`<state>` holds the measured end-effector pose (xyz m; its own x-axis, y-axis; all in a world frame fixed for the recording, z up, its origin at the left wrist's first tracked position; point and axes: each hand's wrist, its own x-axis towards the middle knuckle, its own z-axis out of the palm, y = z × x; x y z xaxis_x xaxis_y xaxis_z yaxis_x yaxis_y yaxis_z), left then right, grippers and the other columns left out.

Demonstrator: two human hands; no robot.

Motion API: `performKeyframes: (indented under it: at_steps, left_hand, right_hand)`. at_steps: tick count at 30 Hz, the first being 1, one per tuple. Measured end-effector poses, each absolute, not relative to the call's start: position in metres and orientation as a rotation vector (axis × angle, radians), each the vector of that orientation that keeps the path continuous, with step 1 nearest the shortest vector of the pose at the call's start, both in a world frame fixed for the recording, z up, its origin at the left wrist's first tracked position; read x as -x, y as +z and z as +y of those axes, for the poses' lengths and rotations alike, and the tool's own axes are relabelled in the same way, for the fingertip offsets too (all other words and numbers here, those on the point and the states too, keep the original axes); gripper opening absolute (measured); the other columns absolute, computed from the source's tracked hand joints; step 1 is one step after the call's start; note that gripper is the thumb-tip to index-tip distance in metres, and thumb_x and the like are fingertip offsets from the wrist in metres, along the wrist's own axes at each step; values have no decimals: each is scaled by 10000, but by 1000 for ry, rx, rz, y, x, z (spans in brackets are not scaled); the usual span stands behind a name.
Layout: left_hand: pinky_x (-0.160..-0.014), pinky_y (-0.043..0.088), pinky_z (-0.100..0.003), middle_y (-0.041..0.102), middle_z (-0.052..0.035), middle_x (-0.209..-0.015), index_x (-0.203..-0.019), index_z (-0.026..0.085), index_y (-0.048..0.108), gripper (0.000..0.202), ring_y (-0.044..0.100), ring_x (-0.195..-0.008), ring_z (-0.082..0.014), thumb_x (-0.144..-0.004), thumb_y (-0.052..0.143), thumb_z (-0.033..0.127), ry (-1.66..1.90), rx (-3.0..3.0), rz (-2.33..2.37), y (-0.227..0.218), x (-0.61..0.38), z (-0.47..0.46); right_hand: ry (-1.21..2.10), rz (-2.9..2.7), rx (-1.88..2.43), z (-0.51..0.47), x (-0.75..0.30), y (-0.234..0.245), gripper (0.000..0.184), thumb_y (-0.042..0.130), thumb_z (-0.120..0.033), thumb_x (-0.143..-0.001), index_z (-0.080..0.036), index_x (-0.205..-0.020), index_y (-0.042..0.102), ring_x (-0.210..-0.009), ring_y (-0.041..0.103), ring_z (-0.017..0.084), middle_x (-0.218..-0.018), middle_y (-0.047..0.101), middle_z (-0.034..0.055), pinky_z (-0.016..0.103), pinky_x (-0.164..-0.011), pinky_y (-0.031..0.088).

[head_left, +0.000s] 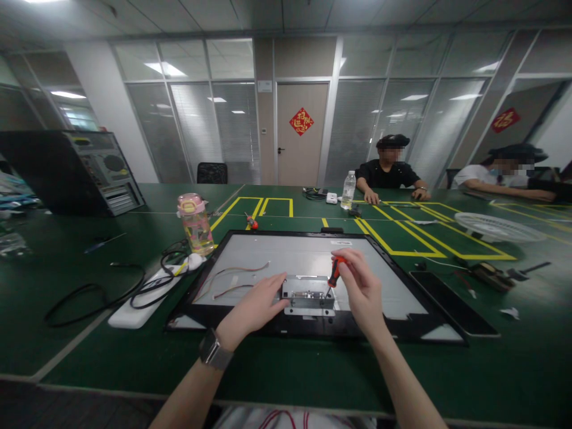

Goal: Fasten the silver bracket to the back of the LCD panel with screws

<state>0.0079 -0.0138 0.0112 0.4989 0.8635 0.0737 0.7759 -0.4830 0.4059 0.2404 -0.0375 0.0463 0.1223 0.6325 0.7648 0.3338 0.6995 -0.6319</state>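
A flat display panel (250,256) with a black frame lies on the green table in front of me. On its near middle part sits a metal bracket (308,287). My right hand (360,286) is closed on a red and black screwdriver (335,273), held steeply with its tip down at the bracket's right end. At the bracket's left end rests my left hand (259,302), its fingers stretched out and touching the metal edge. Thin cables (232,270) lie on the panel to the left. Whether a screw is under the tip is too small to tell.
Left of the panel are a white power strip (143,304) with black cables and a pink-lidded bottle (194,223). A black computer case (75,173) stands farther left. At right lie a dark phone-like slab (451,304) and a tool (494,275). Two people sit across the table.
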Motion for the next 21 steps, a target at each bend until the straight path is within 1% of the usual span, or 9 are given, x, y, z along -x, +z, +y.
performKeyframes:
  at_steps: [3, 6, 8, 11, 13, 15, 18, 21]
  left_hand:
    - [-1155, 226, -343, 368, -102, -1525, -1457, 171, 341, 595, 359, -1393, -225, -929, 456, 418, 384, -2422, 1379, 11, -8, -14]
    - [-1154, 234, -341, 371, -101, -1523, -1458, 162, 339, 597, 365, -1389, -225, -931, 456, 417, 370, -2413, 1400, 13, -9, -15]
    - [-1154, 237, -342, 377, -98, -1521, -1457, 170, 341, 595, 367, -1388, -227, -930, 460, 419, 370, -2420, 1406, 13, -9, -15]
    - [-1152, 239, -343, 382, -95, -1518, -1455, 184, 342, 588, 371, -1386, -226, -928, 462, 415, 385, -2432, 1394, 12, -8, -15]
    - [-1152, 239, -345, 379, -92, -1521, -1454, 193, 340, 585, 370, -1386, -224, -928, 461, 418, 399, -2433, 1380, 10, -8, -14]
    - [-1154, 232, -340, 375, -95, -1522, -1455, 186, 339, 588, 363, -1391, -222, -928, 462, 418, 401, -2432, 1372, 9, -7, -13]
    - [-1156, 229, -334, 372, -99, -1523, -1459, 170, 332, 598, 355, -1396, -220, -927, 467, 408, 386, -2426, 1381, 10, -7, -14]
    - [-1152, 237, -346, 373, -92, -1524, -1461, 185, 326, 598, 360, -1393, -224, -927, 465, 416, 380, -2423, 1391, 12, -8, -15]
  right_hand:
    - [147, -1567, 867, -38, -239, 45, 266, 492, -242, -928, -239, -1164, 616, -930, 614, 212, -1060, 599, 81, 364, -813, 510]
    - [63, -1609, 860, -38, -237, 45, 321, 469, -203, -939, -234, -1241, 572, -908, 626, 210, -1048, 623, 85, 369, -807, 506]
    - [5, -1588, 853, -38, -236, 46, 289, 520, -196, -919, -240, -1192, 604, -872, 623, 206, -976, 623, 66, 359, -786, 507]
    - [5, -1528, 852, -37, -237, 46, 172, 613, -208, -871, -247, -1032, 663, -814, 604, 196, -884, 587, 35, 350, -758, 500]
    - [79, -1467, 846, -37, -239, 45, 93, 643, -228, -853, -245, -938, 679, -817, 592, 193, -881, 564, 29, 348, -755, 493]
    - [168, -1406, 839, -36, -240, 44, 69, 634, -244, -861, -244, -904, 688, -839, 591, 191, -912, 556, 34, 338, -745, 493]
    - [289, -1397, 833, -37, -241, 44, 170, 551, -261, -918, -249, -1033, 675, -870, 621, 193, -960, 594, 47, 330, -736, 511]
    - [340, -1450, 811, -38, -241, 44, 247, 466, -264, -963, -250, -1148, 628, -926, 651, 209, -1008, 650, 59, 366, -809, 524]
